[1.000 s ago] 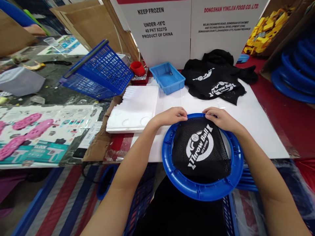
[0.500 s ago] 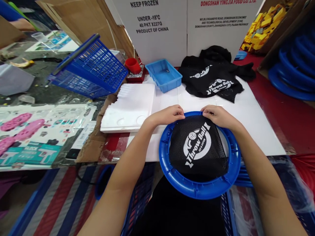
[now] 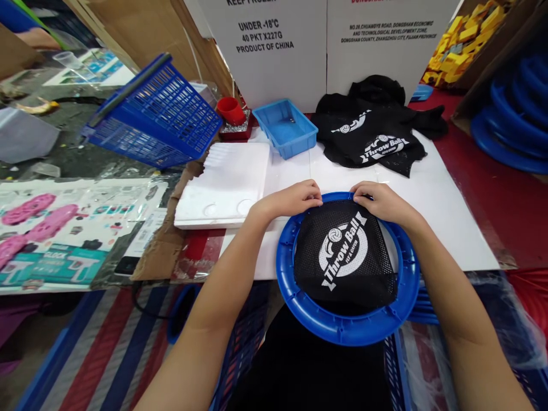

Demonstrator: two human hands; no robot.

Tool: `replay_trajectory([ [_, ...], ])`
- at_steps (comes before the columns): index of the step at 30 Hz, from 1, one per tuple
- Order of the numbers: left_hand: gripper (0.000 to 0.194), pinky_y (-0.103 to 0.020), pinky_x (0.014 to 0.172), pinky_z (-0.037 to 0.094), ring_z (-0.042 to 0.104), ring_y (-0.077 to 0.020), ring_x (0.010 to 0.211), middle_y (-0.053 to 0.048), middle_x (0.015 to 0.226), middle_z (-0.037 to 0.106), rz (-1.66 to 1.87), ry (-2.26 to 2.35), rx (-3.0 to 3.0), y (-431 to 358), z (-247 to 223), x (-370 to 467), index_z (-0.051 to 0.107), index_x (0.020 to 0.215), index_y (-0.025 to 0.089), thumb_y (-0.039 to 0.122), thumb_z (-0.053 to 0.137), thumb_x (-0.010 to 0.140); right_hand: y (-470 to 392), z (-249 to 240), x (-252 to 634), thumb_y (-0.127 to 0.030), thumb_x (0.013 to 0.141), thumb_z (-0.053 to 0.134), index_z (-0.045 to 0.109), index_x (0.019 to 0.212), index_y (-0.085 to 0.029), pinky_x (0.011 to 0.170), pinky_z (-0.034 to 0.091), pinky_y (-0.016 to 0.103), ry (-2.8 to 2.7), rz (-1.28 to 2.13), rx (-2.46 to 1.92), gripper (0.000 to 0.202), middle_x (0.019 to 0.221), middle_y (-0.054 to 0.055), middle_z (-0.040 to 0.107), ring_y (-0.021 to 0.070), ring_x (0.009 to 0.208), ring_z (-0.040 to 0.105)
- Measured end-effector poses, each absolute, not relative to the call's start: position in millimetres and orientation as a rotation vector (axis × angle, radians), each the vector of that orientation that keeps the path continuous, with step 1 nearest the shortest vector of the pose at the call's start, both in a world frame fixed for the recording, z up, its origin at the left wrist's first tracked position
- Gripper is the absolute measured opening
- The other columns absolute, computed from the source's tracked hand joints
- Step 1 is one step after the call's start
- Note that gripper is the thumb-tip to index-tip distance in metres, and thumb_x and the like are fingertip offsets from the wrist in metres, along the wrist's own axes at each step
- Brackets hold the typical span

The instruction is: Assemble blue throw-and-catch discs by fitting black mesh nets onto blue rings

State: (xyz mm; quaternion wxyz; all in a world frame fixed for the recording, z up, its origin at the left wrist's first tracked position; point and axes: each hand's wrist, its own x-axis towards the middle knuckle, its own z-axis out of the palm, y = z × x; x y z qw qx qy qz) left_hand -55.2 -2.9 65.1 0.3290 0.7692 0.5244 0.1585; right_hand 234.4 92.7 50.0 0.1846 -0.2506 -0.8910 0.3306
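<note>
A blue plastic ring [image 3: 342, 334] rests at the front edge of the white board, its near side overhanging my lap. Black mesh fabric [image 3: 372, 274] with a white "Throw Ball" print lies across its opening, leaving a gap at the right. At the ring's far rim, my left hand [image 3: 299, 198] pinches the mesh edge against the rim. My right hand [image 3: 374, 200] does the same a little to the right, fingers closed. The fingertips hide the exact grip. More black mesh pieces [image 3: 363, 134] lie in a pile behind the ring.
Behind are a light-blue tray [image 3: 295, 145], a red cup [image 3: 231, 111] and a white carton [image 3: 274, 68]. White foam [image 3: 226, 182] and a tilted blue basket [image 3: 158, 120] are at the left. Stacked blue rings [image 3: 509, 137] and yellow parts [image 3: 466, 43] stand at the right.
The view has shifted slightly, so the background sits a little higher. Both hands keep their places at the rim, and the ring and mesh look almost the same.
</note>
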Motion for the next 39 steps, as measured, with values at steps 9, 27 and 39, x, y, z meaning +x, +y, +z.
replay_trajectory([
  [9,0.018,-0.043,0.1,0.051,0.067,-0.0244,0.105,-0.009,0.113,0.07,0.725,1.381,2.085,-1.7,59.7,-29.2,0.074,0.098,0.02,0.035,0.064,0.1,94.7,80.8,223.3,-0.038,0.099,0.064,0.08,0.109,-0.025,0.11,0.053,0.048,-2.642,1.051,-0.502,0.023,0.129,0.009,0.077,0.0318,0.12,0.071],
  [27,0.016,-0.044,0.099,0.049,0.064,-0.0245,0.102,-0.008,0.107,0.067,0.721,1.406,1.916,0.8,53.0,-22.3,0.066,0.096,0.02,0.03,0.054,0.099,85.9,56.5,219.2,-0.036,0.098,0.062,0.07,0.09,-0.023,0.102,0.051,0.046,-2.401,1.167,-0.727,0.017,0.121,0.009,0.078,0.0295,0.114,0.071],
  [39,0.018,-0.045,0.101,0.05,0.063,-0.0246,0.101,-0.008,0.106,0.064,0.734,1.506,1.883,5.5,45.1,-15.3,0.066,0.087,0.02,0.03,0.055,0.098,91.6,51.6,217.0,-0.035,0.092,0.064,0.073,0.085,-0.023,0.101,0.054,0.047,-2.379,1.156,-0.759,0.017,0.118,0.009,0.08,0.0295,0.11,0.072],
])
